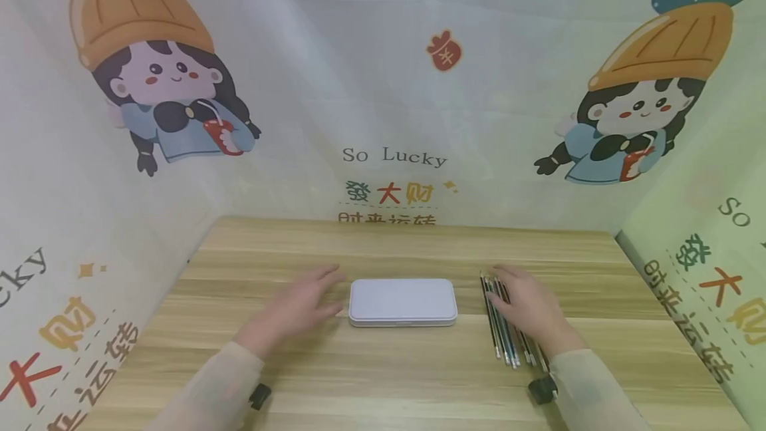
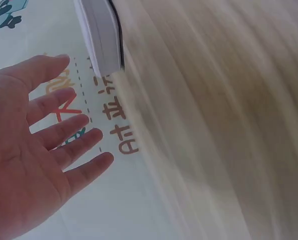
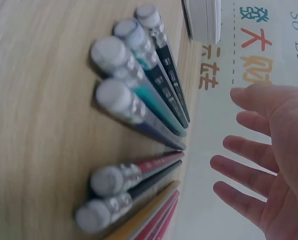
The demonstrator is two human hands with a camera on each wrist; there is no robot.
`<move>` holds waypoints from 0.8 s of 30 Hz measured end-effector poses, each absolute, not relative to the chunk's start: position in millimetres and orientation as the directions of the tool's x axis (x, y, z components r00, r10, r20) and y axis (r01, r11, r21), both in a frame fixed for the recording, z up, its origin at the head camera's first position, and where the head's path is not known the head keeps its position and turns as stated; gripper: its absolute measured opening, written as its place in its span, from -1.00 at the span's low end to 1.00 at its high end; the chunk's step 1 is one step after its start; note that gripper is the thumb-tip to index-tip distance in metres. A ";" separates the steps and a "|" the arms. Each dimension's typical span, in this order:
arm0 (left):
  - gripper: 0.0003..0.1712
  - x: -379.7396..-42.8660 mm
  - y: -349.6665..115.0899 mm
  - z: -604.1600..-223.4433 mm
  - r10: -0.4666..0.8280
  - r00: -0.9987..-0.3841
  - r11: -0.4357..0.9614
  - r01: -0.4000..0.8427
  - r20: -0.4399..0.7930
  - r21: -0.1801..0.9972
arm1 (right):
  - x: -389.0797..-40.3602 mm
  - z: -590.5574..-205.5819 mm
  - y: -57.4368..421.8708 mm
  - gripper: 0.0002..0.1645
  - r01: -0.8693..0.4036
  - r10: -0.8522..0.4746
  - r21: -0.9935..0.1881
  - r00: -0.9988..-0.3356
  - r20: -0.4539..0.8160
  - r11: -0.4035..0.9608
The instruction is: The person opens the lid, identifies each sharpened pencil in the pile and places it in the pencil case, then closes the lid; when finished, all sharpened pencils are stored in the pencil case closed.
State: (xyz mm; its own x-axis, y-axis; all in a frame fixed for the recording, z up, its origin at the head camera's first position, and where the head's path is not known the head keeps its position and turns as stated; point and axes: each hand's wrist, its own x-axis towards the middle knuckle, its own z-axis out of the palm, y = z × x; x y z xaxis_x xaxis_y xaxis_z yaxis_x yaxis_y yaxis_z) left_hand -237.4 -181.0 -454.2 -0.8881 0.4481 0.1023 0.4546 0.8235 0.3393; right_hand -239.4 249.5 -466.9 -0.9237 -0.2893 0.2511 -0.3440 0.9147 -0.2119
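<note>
A closed, white rectangular pencil case lies flat in the middle of the wooden table. To its left, my left hand hovers with fingers extended and spread, holding nothing; the left wrist view shows its bare palm beside the end of the case. On the right side, a loose bunch of pencils lies with eraser ends toward me. Over their far ends is my right hand, its fingers spread and its palm bare. White erasers in metal ferrules show close up in the right wrist view.
The wood-grain table ends at a hanging white cloth printed with cartoon figures and lettering, which also covers both sides. A small black device sits at my right wrist, another black device at my left.
</note>
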 end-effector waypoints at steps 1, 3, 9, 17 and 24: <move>-0.28 -237.6 -179.9 -455.0 0.458 -0.884 0.817 0.462 0.099 0.346 | -239.6 -467.3 248.6 -0.40 -0.355 -0.298 -0.217 -0.920 0.256 0.909; -0.28 -237.3 -177.7 -456.4 0.472 -0.877 0.803 0.469 0.089 0.366 | -240.4 -468.1 246.3 -0.41 -0.385 -0.323 -0.227 -0.908 0.266 0.895; -0.34 -237.9 -172.9 -461.8 0.491 -0.869 0.783 0.472 0.064 0.404 | -240.6 -468.4 237.4 -0.41 -0.455 -0.392 -0.274 -0.884 0.256 0.847; -0.33 -240.4 -168.1 -467.7 0.520 -0.853 0.776 0.496 0.051 0.390 | -242.3 -468.6 222.6 -0.30 -0.521 -0.471 -0.357 -0.853 0.223 0.775; -0.30 -240.8 -161.6 -467.1 0.525 -0.850 0.780 0.503 0.046 0.373 | -244.5 -466.3 210.8 -0.24 -0.569 -0.540 -0.372 -0.820 0.190 0.733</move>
